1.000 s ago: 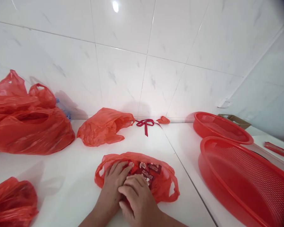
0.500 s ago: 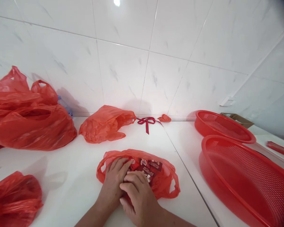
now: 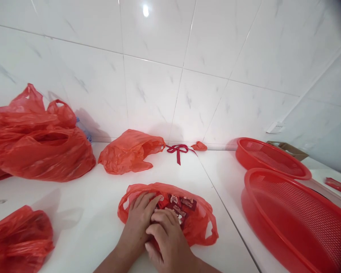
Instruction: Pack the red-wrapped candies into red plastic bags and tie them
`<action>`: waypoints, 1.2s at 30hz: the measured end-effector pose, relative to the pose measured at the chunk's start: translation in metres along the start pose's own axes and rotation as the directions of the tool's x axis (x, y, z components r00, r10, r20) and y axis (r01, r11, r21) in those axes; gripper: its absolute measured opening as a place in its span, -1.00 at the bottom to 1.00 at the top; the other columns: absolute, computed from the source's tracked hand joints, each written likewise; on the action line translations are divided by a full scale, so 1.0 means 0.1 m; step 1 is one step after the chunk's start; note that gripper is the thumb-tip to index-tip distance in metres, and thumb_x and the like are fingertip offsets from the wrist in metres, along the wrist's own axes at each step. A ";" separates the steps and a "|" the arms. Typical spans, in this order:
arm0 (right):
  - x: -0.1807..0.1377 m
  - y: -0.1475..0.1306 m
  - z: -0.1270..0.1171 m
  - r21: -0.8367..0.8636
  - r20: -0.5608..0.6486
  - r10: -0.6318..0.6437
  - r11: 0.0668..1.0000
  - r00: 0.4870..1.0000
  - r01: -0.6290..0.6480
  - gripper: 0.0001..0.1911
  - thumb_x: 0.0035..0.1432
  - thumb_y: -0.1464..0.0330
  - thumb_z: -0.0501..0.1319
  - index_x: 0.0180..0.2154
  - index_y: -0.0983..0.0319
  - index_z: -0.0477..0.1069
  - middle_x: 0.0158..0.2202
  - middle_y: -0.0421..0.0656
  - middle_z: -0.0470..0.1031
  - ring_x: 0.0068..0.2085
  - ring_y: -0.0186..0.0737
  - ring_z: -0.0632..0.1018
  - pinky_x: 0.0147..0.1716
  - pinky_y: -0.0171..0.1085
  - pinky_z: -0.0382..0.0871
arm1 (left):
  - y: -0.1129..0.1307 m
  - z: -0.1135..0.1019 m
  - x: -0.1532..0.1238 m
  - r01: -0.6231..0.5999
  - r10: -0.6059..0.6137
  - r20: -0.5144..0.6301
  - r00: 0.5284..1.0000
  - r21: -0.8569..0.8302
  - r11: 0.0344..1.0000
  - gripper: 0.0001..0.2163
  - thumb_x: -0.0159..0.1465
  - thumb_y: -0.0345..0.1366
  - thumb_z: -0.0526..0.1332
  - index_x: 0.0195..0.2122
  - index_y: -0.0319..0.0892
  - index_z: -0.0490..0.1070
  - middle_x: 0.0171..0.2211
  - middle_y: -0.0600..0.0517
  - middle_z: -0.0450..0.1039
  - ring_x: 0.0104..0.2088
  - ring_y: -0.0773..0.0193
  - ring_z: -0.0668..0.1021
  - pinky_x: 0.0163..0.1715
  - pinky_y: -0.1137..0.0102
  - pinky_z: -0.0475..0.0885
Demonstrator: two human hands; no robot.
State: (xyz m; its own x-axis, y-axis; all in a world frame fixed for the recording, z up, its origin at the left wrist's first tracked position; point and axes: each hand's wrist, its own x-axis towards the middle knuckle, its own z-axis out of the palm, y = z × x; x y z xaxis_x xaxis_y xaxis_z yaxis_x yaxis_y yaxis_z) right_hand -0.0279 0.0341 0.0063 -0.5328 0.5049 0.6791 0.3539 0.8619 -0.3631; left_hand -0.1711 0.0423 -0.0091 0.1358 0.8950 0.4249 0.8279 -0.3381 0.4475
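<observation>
A red plastic carrier bag (image 3: pixel 197 223) lies on the white table with its mouth spread open. Inside it are several small dark-red printed packets (image 3: pixel 184 204). Over the bag's left part rests my left hand (image 3: pixel 140 216), its fingers stretched forward and their tips down among the packets. Close beside it, my right hand (image 3: pixel 169 235) is loosely curved, fingertips at the packets and thumb apart from the index finger. I see nothing gripped in either hand; the tips are partly hidden.
Bulky red bags (image 3: pixel 45 151) stand at left, another red bag (image 3: pixel 11 239) nearer. Behind lie a crumpled red bag (image 3: pixel 127 151) and a dark-red ribbon (image 3: pixel 178 149) by the tiled wall. Two red mesh baskets (image 3: pixel 251 182) and a cardboard box (image 3: pixel 294 151) stand at right.
The view has shifted slightly, so the scene sits a little lower and mostly further right. Both hands stay at the packets in the bag, with hardly any movement.
</observation>
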 end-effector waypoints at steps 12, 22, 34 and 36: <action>-0.03 0.00 -0.01 -0.013 0.096 0.040 0.999 0.995 -0.039 -0.71 0.03 0.51 0.09 -0.16 0.17 0.29 -0.16 -0.11 0.33 -0.06 -0.14 0.37 0.03 -0.01 0.21 | 0.04 -0.03 -0.01 0.004 -0.004 0.039 0.999 0.001 1.000 -0.57 0.22 -0.36 0.09 0.14 -0.03 0.26 0.08 -0.06 0.33 0.12 0.04 0.32 0.08 0.02 0.26; -0.06 -0.02 -0.04 -0.055 0.166 0.074 0.996 0.983 -0.066 -0.39 0.03 0.55 0.10 0.16 0.26 0.09 -0.03 0.00 0.34 0.02 -0.06 0.33 0.09 0.04 0.17 | 0.09 -0.02 0.02 0.109 -0.109 0.058 0.992 0.000 0.994 -0.63 0.23 -0.32 0.10 0.09 -0.09 0.30 0.08 -0.07 0.32 0.13 0.03 0.30 0.11 -0.01 0.21; -0.09 0.00 -0.01 -0.009 0.113 0.073 0.997 0.991 -0.073 -0.77 0.05 0.57 0.09 -0.25 0.19 0.30 -0.14 -0.10 0.31 -0.07 -0.13 0.36 -0.03 -0.03 0.27 | 0.11 -0.08 -0.01 0.052 -0.052 0.075 0.996 0.005 0.999 -0.50 0.17 -0.32 0.15 0.16 -0.13 0.20 0.11 -0.13 0.27 0.15 0.00 0.26 0.12 0.01 0.15; -0.10 0.00 0.00 -0.001 0.096 0.072 0.997 0.993 -0.073 -0.79 0.05 0.58 0.09 -0.27 0.21 0.27 -0.13 -0.09 0.32 -0.06 -0.13 0.36 -0.01 -0.02 0.26 | 0.12 -0.07 0.00 0.049 -0.050 0.067 0.997 0.006 0.999 -0.51 0.17 -0.32 0.15 0.15 -0.12 0.21 0.11 -0.12 0.28 0.15 0.02 0.26 0.12 0.03 0.16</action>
State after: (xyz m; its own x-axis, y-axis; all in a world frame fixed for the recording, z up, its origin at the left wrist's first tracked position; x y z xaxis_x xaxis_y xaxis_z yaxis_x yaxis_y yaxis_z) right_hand -0.0226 0.0294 -0.0009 -0.5774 0.5681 0.5864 0.3928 0.8229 -0.4106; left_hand -0.1652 0.0365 0.0015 0.1304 0.9280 0.3489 0.8371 -0.2917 0.4629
